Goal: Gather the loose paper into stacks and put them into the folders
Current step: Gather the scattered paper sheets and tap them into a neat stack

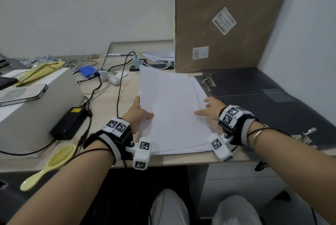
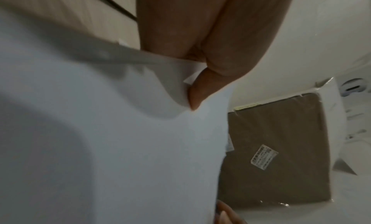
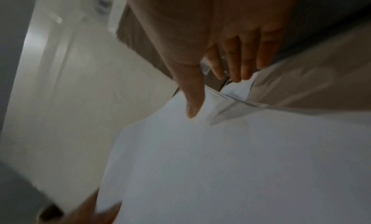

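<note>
Paper (image 1: 172,108), one loose white stack with its sheets slightly fanned, lies at the middle of the desk (image 1: 127,94) near the front edge, its right margin overlapping the open dark folder (image 1: 272,97) at 3 o'clock; the left hand (image 1: 139,113) grips the stack's left edge at 9 o'clock, thumb on top and fingers tucked beneath, the edge lifted a little; in the left wrist view the thumb tip (image 2: 195,98) presses down on the top sheet; the right hand (image 1: 211,108) sits at the stack's right edge at 3 o'clock, fingers straight and spread, thumb lying flat on the sheet, holding nothing that I can see; both forearms reach in from 6 o'clock, each wearing one wrist rig; two metal clips show on the folder, one at 12 o'clock (image 1: 208,82) and one at 5 o'clock (image 1: 307,134); one cardboard box (image 1: 227,15) stands behind at 1 o'clock; one yellow hairbrush (image 1: 49,164) lies at 8 o'clock; one phone (image 1: 21,94) rests on a grey box at 9 o'clock.
</note>
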A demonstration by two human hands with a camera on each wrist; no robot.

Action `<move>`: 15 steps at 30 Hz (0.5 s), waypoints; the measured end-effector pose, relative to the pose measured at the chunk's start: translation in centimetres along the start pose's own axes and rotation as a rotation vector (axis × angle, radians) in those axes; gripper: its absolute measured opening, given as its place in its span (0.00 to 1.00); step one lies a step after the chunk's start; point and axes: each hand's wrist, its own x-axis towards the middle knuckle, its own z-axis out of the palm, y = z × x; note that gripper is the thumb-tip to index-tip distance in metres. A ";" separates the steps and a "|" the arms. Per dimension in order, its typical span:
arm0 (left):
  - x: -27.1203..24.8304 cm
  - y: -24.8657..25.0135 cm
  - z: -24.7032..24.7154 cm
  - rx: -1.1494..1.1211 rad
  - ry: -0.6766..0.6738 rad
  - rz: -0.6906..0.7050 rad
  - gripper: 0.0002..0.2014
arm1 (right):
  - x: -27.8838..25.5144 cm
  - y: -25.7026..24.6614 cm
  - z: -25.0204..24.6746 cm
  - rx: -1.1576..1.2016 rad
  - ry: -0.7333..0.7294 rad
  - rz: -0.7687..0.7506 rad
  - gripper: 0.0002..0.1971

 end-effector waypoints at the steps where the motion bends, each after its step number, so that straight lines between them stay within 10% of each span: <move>1: -0.7 0.7 0.0 -0.042 -0.035 0.056 0.36 | 0.4 -0.2 -0.7 0.106 -0.010 0.004 0.47; 4: -2.3 2.9 -0.1 -0.091 -0.112 0.225 0.36 | 0.8 -1.4 -2.9 0.402 -0.153 -0.008 0.54; 9: -2.1 6.7 0.2 -0.074 -0.084 0.441 0.35 | -0.8 -5.3 -6.1 0.915 -0.188 -0.225 0.16; 15: -0.8 5.1 1.7 -0.172 0.041 0.374 0.35 | -1.7 -4.4 -3.0 0.922 -0.114 -0.286 0.30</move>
